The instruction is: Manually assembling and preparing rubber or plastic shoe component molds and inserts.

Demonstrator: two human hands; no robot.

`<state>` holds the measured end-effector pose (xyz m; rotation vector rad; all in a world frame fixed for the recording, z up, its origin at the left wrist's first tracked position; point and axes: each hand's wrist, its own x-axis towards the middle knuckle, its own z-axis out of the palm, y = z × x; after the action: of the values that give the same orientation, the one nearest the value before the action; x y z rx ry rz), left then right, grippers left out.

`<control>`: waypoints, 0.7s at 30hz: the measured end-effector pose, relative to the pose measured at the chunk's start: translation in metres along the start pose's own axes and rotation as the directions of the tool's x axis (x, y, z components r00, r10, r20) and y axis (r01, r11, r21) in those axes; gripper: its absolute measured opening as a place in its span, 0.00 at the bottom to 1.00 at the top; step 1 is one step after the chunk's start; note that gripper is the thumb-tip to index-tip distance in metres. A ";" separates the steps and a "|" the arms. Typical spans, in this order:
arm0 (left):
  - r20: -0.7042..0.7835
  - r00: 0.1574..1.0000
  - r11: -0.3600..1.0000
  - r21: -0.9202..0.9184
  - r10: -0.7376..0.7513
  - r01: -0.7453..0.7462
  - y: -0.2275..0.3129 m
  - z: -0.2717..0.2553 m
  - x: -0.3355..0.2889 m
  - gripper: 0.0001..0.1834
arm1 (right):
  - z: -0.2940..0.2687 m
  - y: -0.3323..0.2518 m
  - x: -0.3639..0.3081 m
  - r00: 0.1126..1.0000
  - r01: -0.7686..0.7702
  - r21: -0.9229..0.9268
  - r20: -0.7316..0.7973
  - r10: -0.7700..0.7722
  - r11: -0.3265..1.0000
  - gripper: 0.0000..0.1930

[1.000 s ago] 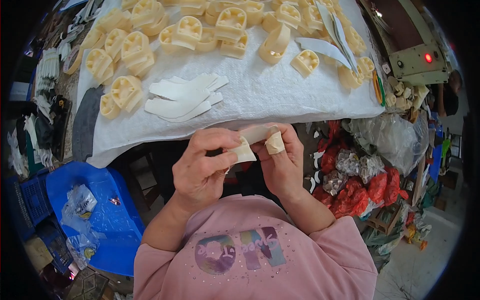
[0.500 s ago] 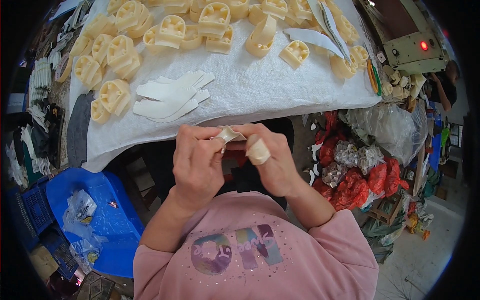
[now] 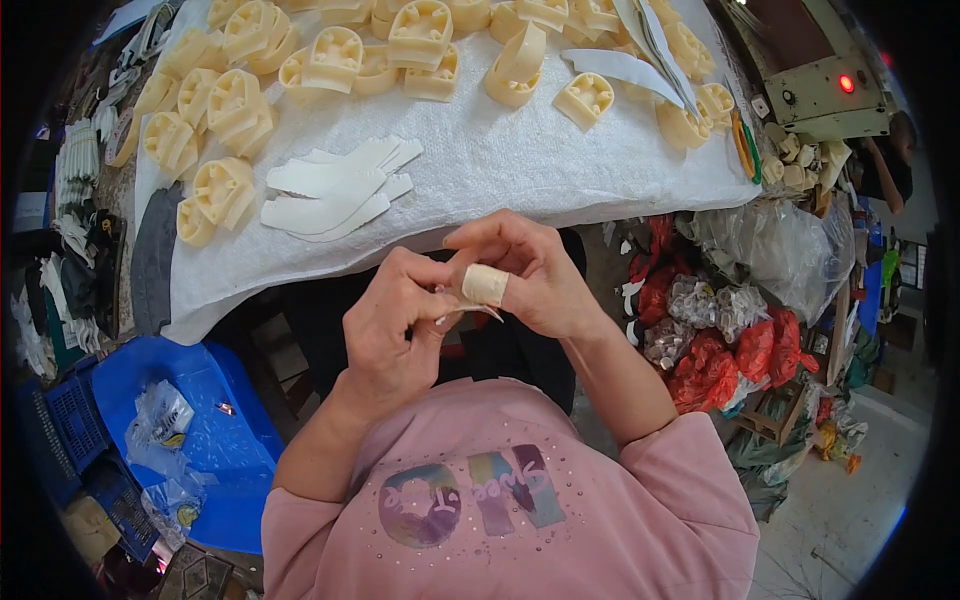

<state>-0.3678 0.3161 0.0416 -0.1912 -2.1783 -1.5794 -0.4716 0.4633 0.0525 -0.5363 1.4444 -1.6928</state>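
Observation:
My left hand (image 3: pixel 395 310) pinches a thin, curved pale strip (image 3: pixel 474 309) between thumb and fingertips, in front of my chest just off the table's near edge. Close against it, my right hand (image 3: pixel 525 275) is curled inward, its taped thumb at the strip and its index finger raised and bent. The fingertips of both hands meet around the strip, and part of it is hidden there. One pointed end of the strip sticks out below the right thumb. Ahead on the table lies a fanned stack of flat white strips (image 3: pixel 335 190).
Many cream moulded pieces (image 3: pixel 420 32) crowd the far side of the white-covered table (image 3: pixel 470 165). Scissors (image 3: pixel 745 150) lie at its right edge. A blue bin (image 3: pixel 235 440) stands at the lower left. Red bags (image 3: pixel 705 372) sit right of me, below a machine with a red light (image 3: pixel 845 83).
My right hand has rolled over, its index finger lifting and its taped thumb shifting left. The strip has tilted and now shows mostly its thin edge. The left hand stays pinched on it.

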 end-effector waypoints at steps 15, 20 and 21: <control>-0.192 0.884 0.798 -0.539 -0.426 0.268 0.014 0.018 0.009 0.06 | 0.014 0.001 0.004 0.814 0.391 -0.673 -0.065 -0.577 0.627 0.08; -0.145 0.864 0.777 -0.527 -0.483 0.346 0.012 0.015 0.010 0.07 | 0.008 0.000 0.006 0.934 0.310 -0.202 -0.116 -0.337 0.929 0.07; -0.139 0.865 0.775 -0.529 -0.482 0.347 0.012 0.015 0.009 0.07 | 0.008 -0.001 0.005 0.933 0.309 -0.205 -0.122 -0.337 0.929 0.07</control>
<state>-0.3758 0.3326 0.0521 0.3756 -1.6410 -2.2450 -0.4691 0.4546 0.0543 -0.7959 1.7092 -1.9025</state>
